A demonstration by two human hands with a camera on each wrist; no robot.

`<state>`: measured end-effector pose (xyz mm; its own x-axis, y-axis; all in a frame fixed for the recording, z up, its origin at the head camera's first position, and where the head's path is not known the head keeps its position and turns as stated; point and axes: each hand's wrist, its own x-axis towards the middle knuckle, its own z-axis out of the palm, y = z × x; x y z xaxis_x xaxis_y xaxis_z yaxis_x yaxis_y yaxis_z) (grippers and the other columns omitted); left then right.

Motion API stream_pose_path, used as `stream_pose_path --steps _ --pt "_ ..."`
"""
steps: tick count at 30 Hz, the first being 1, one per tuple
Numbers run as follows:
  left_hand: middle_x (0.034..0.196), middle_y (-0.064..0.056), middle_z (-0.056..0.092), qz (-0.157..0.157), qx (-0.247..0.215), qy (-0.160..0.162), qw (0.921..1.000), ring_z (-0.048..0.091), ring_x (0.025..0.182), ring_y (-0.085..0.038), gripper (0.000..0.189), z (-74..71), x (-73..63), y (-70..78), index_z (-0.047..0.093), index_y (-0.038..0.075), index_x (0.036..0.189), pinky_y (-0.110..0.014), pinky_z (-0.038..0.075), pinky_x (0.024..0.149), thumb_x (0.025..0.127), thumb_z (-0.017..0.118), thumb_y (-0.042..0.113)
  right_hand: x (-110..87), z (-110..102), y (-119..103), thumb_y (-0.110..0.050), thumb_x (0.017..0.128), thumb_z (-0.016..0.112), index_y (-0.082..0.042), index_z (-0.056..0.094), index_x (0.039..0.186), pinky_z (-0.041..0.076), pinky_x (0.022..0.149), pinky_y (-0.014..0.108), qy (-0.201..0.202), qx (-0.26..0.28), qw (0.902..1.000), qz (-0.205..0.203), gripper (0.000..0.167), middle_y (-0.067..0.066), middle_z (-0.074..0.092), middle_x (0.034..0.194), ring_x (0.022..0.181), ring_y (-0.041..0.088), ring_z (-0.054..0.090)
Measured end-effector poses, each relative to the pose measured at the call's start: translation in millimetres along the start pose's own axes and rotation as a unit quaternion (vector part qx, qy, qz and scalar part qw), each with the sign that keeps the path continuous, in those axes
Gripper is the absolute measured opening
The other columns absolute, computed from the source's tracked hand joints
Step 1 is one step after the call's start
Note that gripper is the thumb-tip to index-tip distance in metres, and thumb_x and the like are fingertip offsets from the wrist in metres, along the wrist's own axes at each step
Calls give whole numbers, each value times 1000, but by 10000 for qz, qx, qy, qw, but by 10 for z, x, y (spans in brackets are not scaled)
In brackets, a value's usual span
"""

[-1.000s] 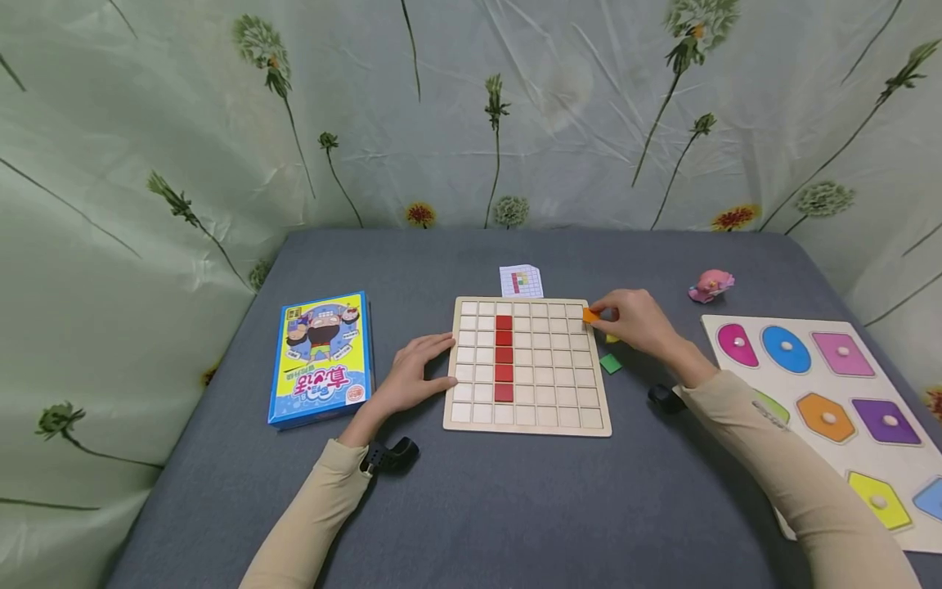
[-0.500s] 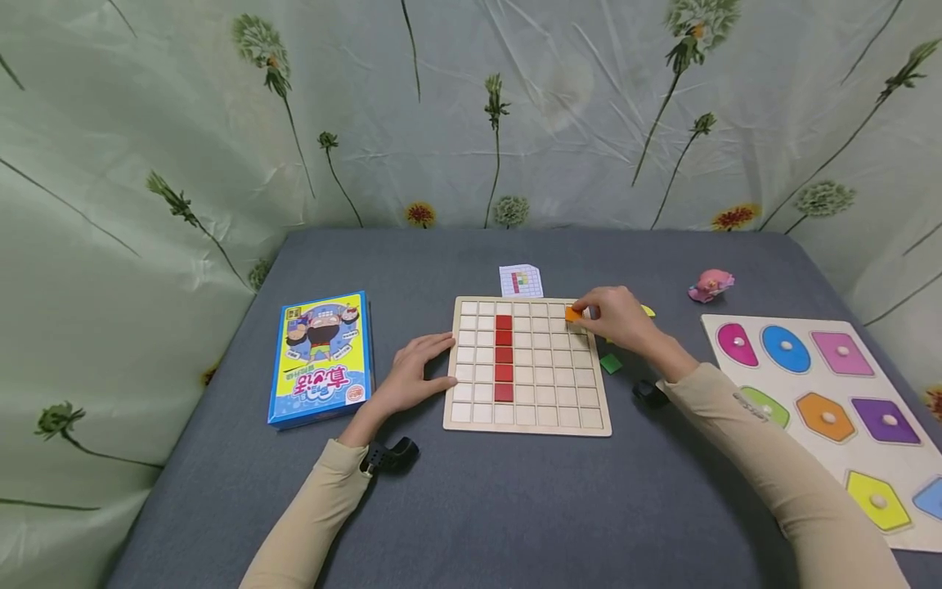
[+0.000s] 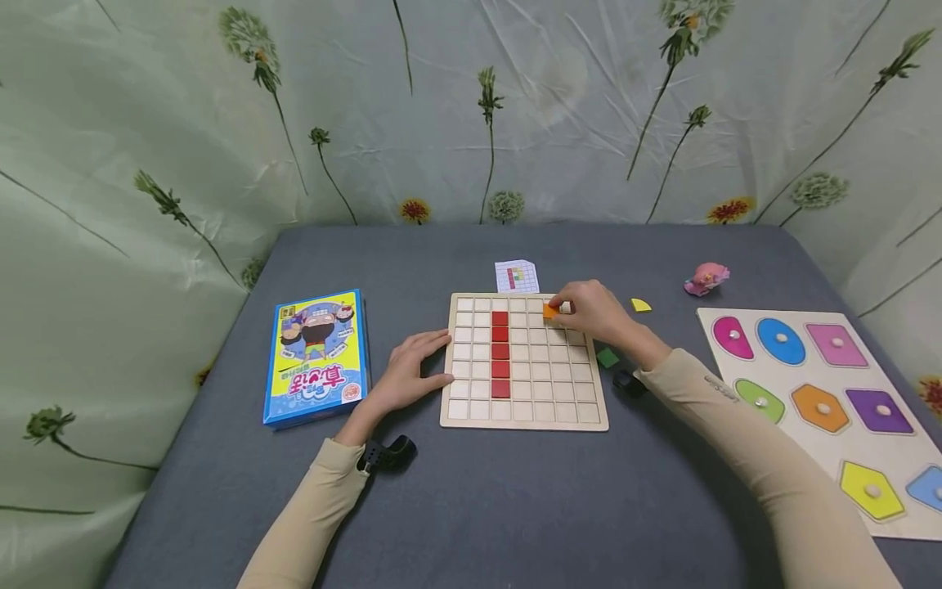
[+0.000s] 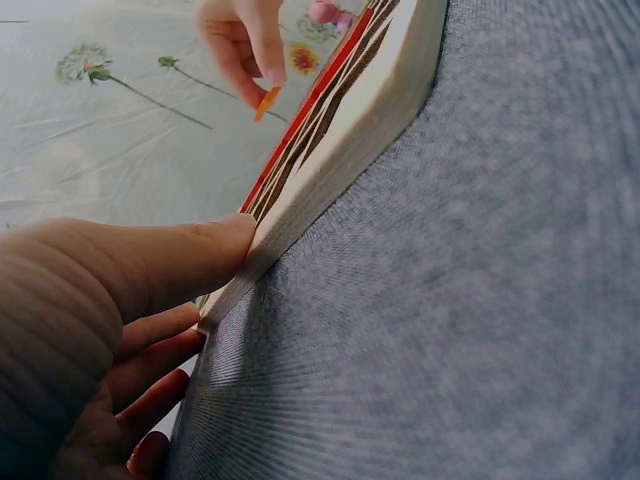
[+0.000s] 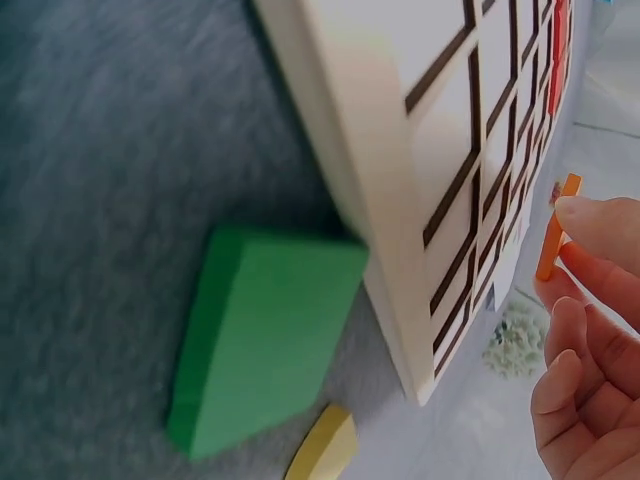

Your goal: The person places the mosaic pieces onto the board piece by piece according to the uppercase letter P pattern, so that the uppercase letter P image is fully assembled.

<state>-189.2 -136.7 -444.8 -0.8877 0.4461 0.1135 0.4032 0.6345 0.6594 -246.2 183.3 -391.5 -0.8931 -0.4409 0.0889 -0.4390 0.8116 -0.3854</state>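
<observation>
A wooden grid board (image 3: 524,424) lies on the table with a column of several red square tiles (image 3: 500,351) in it. My left hand (image 3: 407,372) rests against the board's left edge, thumb and fingers spread and fairly straight along the rim. Over the upper right part of the grid, my right hand (image 3: 596,311) pinches an orange tile (image 3: 549,311) between thumb and finger. The right wrist view shows this orange tile (image 5: 558,228) held on edge, apart from the board. Beside the board's right edge lies a green piece (image 5: 270,335), with a yellow piece (image 5: 324,447) beyond it.
A small pattern card (image 3: 517,276) lies behind the board. At left sits a blue and yellow box (image 3: 316,360). To the right are a yellow quarter-round piece (image 3: 641,305), a pink toy (image 3: 706,279) and a knobbed shape puzzle board (image 3: 780,397) on the grey table (image 3: 471,507).
My right hand has carried the orange tile leftward, from the board's right edge to above the grid. The left hand keeps its place on the board. The view has shifted slightly.
</observation>
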Motion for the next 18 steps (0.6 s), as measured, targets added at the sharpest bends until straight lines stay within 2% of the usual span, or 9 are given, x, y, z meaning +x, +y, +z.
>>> stream_pose_path --steps 11,18 --pt "146 -12 44 21 -49 -20 10000 34 135 -33 65 -11 10 10 45 6 139 -59 23 105 82 71 25 93 66 -109 -18 84 68 -5 73 100 50 68 35 -228 -187 9993 -242 21 12 71 97 84 23 64" --pt "146 -13 44 7 -114 -30 9999 34 135 -34 65 -15 3 15 46 5 138 -59 23 105 81 71 24 125 102 -157 -15 83 69 -5 74 100 51 68 35 -263 -275 9989 -281 20 13 71 97 82 24 64"
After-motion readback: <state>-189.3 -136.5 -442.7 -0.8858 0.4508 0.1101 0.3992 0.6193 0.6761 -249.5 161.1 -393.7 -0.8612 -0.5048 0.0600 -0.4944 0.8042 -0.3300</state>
